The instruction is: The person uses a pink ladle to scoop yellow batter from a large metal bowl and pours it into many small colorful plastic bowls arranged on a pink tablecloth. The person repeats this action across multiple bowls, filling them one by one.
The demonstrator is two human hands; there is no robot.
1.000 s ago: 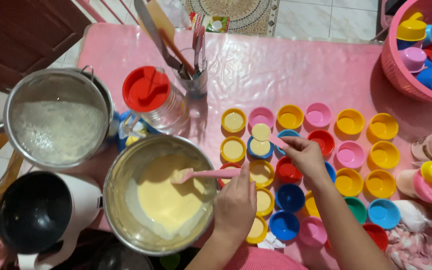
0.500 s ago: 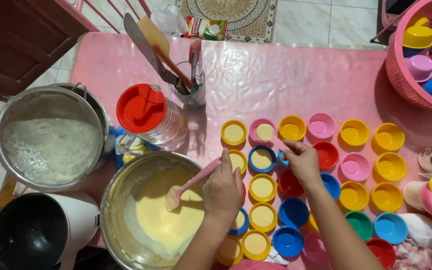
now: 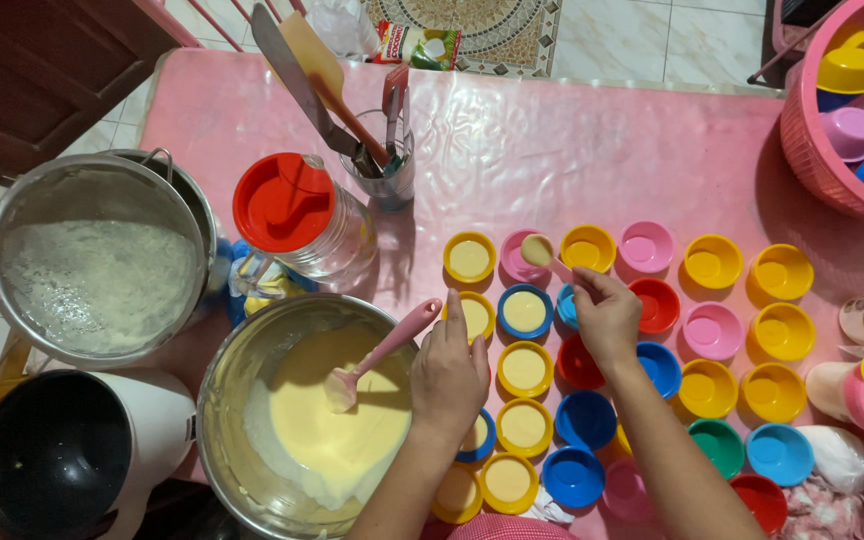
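Note:
My left hand (image 3: 449,372) grips a pink spatula (image 3: 377,354) by its handle, its blade dipped into the yellow batter in a steel bowl (image 3: 227,400). My right hand (image 3: 607,318) holds a small pink spoon (image 3: 544,253) loaded with batter and tilted over a pink cup (image 3: 514,262) in the top row. Rows of small coloured plastic cups cover the pink table (image 3: 552,140). Several cups on the left, such as a yellow one (image 3: 469,257) and a blue one (image 3: 524,310), hold batter. The cups to the right, such as a yellow one (image 3: 713,262), hold none.
A strainer pot with white foam (image 3: 97,260) and a black-lined white pot (image 3: 57,455) stand at left. A red-lidded jar (image 3: 297,215) and a glass of utensils (image 3: 382,160) sit behind the bowl. A pink basket of cups (image 3: 842,95) is at top right.
The spatula swung from lying level over the bowl to dipping down into the batter. My right hand carried the loaded spoon from above the blue cup to the pink cup in the top row.

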